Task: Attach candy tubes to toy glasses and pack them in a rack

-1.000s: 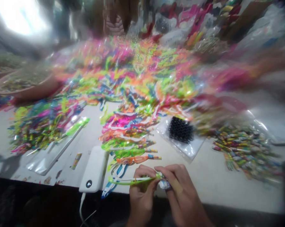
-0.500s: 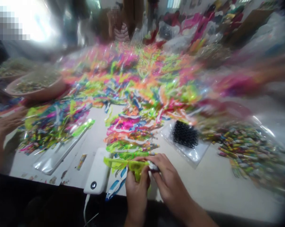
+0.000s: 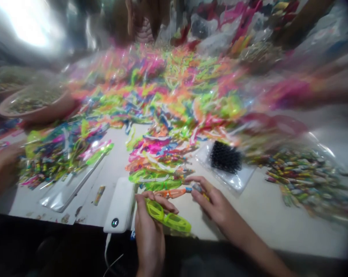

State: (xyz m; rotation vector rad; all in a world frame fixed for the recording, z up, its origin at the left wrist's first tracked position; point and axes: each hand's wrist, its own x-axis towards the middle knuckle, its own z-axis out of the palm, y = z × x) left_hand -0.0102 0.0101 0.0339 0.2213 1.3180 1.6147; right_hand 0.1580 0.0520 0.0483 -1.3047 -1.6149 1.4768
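The left hand (image 3: 149, 227) at lower centre curls around light, stiff-looking neon-green plastic glasses (image 3: 166, 217), easiest held by the frame; the right hand (image 3: 213, 202) pinches a small patterned tip (image 3: 197, 187), seemingly.

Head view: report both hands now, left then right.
Left hand: closed, holding neon green plastic glasses.
Right hand: pinching a small patterned item, exact item unclear.

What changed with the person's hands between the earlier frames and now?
The right hand has let go of the green glasses and moved right, beside the orange glasses. The left hand now holds the green glasses alone, lower down. The power bank stayed put.
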